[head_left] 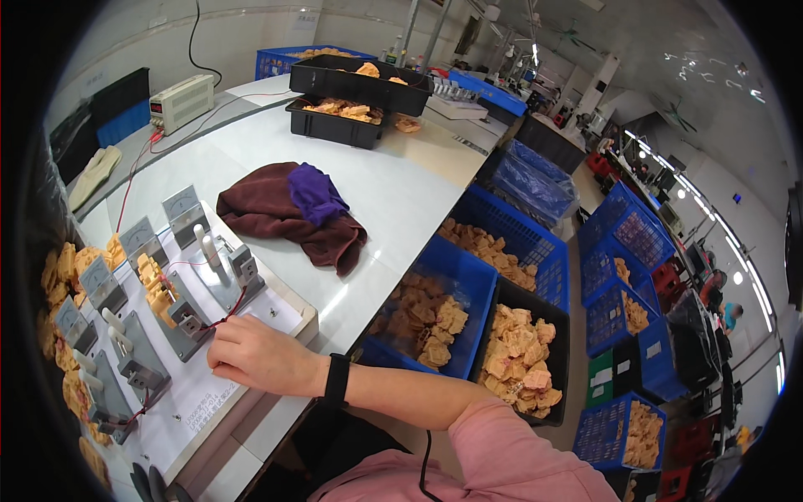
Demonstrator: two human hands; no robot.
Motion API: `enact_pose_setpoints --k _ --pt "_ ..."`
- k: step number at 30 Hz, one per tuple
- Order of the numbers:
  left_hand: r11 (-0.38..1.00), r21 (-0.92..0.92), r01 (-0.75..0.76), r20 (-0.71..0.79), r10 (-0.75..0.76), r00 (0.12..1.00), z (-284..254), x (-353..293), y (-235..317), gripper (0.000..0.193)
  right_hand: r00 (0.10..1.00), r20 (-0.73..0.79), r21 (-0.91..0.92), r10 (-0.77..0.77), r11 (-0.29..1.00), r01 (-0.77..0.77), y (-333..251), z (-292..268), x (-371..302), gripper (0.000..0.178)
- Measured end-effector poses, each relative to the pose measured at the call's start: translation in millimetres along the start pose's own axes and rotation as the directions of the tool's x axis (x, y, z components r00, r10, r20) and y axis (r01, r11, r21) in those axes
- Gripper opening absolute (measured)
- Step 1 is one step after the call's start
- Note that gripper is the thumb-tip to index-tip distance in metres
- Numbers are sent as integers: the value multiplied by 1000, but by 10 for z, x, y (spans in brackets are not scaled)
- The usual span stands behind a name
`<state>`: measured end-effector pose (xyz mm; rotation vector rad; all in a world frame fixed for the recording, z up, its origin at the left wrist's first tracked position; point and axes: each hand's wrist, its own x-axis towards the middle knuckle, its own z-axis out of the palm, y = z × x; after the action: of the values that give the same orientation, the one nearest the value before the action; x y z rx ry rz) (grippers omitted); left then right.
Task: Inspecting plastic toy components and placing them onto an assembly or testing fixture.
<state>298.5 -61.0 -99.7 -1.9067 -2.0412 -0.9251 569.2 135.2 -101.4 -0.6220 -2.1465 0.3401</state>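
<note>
My right hand, with a black band on its wrist, is low over the white-topped test board. Its fingers curl inward; what they hold, if anything, is hidden. Right beside it is the front of a grey clamp fixture with red and black wires. A yellow plastic part sits in that fixture. Other grey fixtures, one with a white-handled lever, stand along the board, and square dial meters stand behind them. My left hand is out of view.
A brown cloth with a purple cloth lies on the white table. Black trays and a power supply stand farther back. Blue crates and a black crate of yellowish parts stand at right. More parts line the left.
</note>
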Motion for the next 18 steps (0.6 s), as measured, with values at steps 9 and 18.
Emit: enact_pose_setpoints --k 9,18 --pt "997 27 -73 -14 74 997 1 14 0 32 1000 10 -1 3 1000 -3 9 -2 -5 12" --pt "996 29 -84 -25 85 996 9 12 -13 32 1000 5 -4 0 1000 0 1 -7 0 12"
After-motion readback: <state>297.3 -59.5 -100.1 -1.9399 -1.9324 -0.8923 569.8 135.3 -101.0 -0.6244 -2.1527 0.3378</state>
